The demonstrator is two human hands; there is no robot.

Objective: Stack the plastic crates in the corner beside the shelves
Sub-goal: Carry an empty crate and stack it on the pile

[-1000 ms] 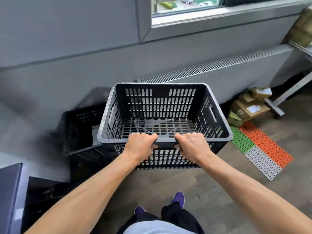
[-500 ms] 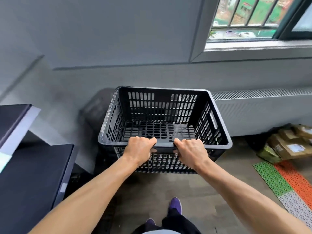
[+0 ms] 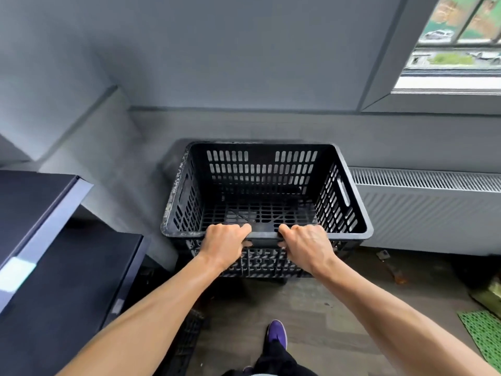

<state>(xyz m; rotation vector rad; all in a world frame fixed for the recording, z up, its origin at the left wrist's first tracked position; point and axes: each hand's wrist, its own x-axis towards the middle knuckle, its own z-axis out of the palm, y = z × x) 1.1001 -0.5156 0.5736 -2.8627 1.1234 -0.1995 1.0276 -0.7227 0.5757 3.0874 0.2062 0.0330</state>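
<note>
A black slotted plastic crate [image 3: 344, 191] is in front of me, close to the grey wall in the corner. My left hand [image 3: 223, 244] and my right hand [image 3: 307, 245] both grip its near rim, fingers curled over the edge. The crate is empty and level. Below its near wall more slotted black plastic [image 3: 260, 265] shows, which may be another crate underneath; I cannot tell whether they touch. Part of one more black crate [image 3: 187, 340] lies low by my left forearm.
Dark shelves [image 3: 54, 267] stand at the left. A grey radiator [image 3: 433, 213] runs along the wall to the right under a window [image 3: 458, 42]. A green perforated mat [image 3: 485, 337] lies at the right edge. My purple shoe [image 3: 276, 335] is on the floor.
I have carried the crate leftward into the corner and nearer the wall. The view turned left, so the shelves came in and the boxes and the mat slid out to the right.
</note>
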